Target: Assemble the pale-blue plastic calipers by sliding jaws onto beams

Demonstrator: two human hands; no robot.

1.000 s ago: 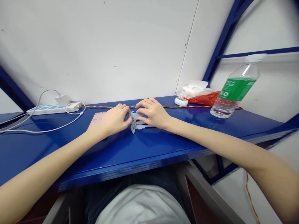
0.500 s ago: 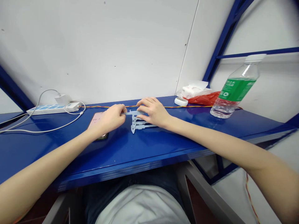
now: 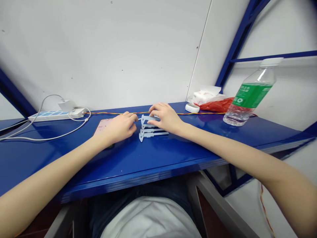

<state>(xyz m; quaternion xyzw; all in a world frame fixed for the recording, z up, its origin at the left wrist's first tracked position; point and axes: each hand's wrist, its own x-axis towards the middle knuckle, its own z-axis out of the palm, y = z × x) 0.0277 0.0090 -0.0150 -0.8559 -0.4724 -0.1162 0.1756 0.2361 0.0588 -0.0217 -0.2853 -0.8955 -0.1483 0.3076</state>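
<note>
Several light grey calipers (image 3: 148,135) lie stacked one in front of another on the blue table. My right hand (image 3: 167,117) has its thumb and fingers around the rearmost caliper (image 3: 146,118), whose jaws point left. Just left of the jaws is my left hand (image 3: 125,125), its fingers curved and apart, near a thin grey end of the caliper; nothing shows gripped in it. A phone (image 3: 102,127) with a pink screen showing digits lies partly under my left wrist.
A white power strip (image 3: 56,114) with a charger and cable is at the left. At the right stand a water bottle (image 3: 252,94), tissues (image 3: 206,96), a red bag (image 3: 218,105) and a small white case (image 3: 192,107). A thin red-yellow wire runs along the wall.
My left hand has loosened its pinch on the caliper's end and its fingers have spread. My right hand has shifted slightly right, and the rear caliper's jaws now show more.
</note>
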